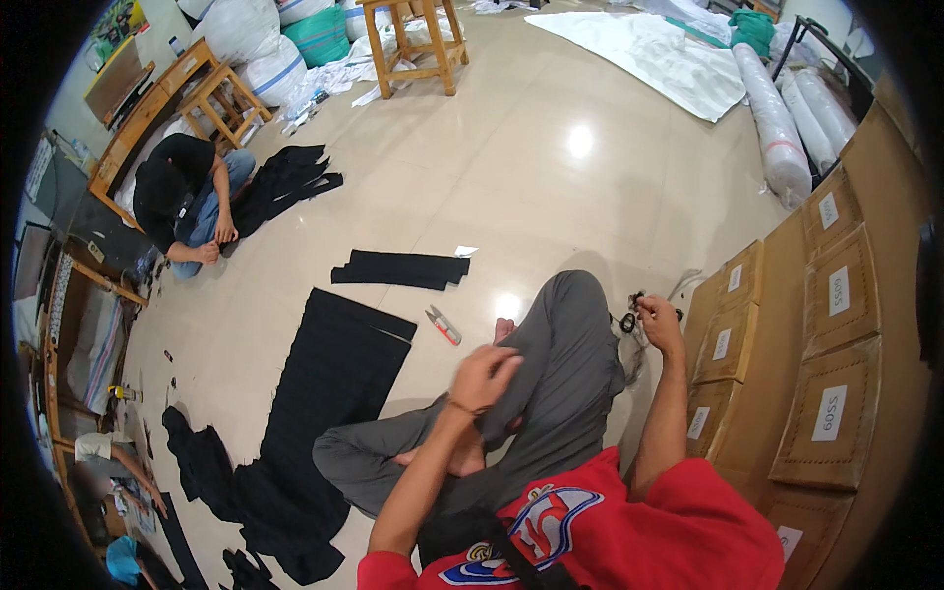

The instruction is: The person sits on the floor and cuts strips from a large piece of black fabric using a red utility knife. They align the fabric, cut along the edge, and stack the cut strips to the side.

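My left hand point(484, 379) hovers over my crossed legs, slightly blurred, with its fingers loosely apart and nothing visible in them. Out at the right, beside my knee, my right hand point(659, 323) is closed in a pinch. A small dark tangle point(636, 298) shows at its fingertips; whether they grip it I cannot tell. Thread snips point(443, 325) with red handles lie on the floor beyond my left hand. A large black ribbed cloth point(329, 379) spreads to the left of them. Farther off lies a narrow black cloth strip point(401, 269), a white scrap point(466, 252) at its end.
Stacked cardboard boxes point(829, 413) line my right side. At the far left a person point(192, 197) sits over black cloth point(285, 187); more people work at the lower left. Wooden stools point(418, 49), sacks point(241, 34) and plastic-wrapped rolls point(777, 138) stand or lie farther back.
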The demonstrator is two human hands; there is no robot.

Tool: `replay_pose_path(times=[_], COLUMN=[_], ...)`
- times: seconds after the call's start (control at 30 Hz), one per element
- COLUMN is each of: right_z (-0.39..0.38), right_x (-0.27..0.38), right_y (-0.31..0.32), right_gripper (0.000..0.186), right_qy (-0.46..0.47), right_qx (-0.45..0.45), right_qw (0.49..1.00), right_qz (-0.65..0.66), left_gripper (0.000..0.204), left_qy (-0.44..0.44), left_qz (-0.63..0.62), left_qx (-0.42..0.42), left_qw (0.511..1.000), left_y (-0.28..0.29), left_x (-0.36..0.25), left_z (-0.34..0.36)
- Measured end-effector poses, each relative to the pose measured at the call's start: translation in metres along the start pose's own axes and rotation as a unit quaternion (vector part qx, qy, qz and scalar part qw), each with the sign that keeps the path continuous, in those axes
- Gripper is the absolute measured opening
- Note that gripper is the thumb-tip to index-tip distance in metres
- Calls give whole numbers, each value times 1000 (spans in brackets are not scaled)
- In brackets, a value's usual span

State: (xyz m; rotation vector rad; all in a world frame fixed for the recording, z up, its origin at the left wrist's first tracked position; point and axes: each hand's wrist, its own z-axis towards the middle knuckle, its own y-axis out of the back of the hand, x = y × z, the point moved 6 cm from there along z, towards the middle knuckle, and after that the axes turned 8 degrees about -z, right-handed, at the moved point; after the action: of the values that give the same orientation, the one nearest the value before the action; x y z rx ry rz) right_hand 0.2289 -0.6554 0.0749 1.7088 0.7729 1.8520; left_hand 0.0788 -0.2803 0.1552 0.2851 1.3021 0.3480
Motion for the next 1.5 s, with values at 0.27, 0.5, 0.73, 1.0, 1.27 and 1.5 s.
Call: replay_pose_path(times=[0.27, 0.5, 0.73, 1.0, 1.27, 1.5], right_z=[5, -3, -1, 1, 6, 9], right_x=[60, 81, 80, 104, 120, 108], right_y=[36, 44, 42, 60, 95, 53], right_gripper=[16, 11, 17, 16, 25, 21], right_qy=[18, 16, 18, 131, 112, -13], right_qx=[91, 160, 207, -52, -173, 74], right_qw=[995, 987, 977, 990, 965, 995], right_qz=[29, 28, 40, 22, 159, 66], left_gripper=[31, 37, 26, 27, 21, 23], left_qy=[14, 188, 164, 258, 312, 239], left_qz=[-100, -205, -40, -23, -176, -121], left_qx=[54, 41, 138, 140, 71, 131], left_qw=[993, 960, 976, 956, 931, 954], left_y=[-125, -182, -204, -212, -197, -200], left_x=[-52, -45, -29, -35, 1, -10], left_z=[101, 137, 142, 154, 157, 155])
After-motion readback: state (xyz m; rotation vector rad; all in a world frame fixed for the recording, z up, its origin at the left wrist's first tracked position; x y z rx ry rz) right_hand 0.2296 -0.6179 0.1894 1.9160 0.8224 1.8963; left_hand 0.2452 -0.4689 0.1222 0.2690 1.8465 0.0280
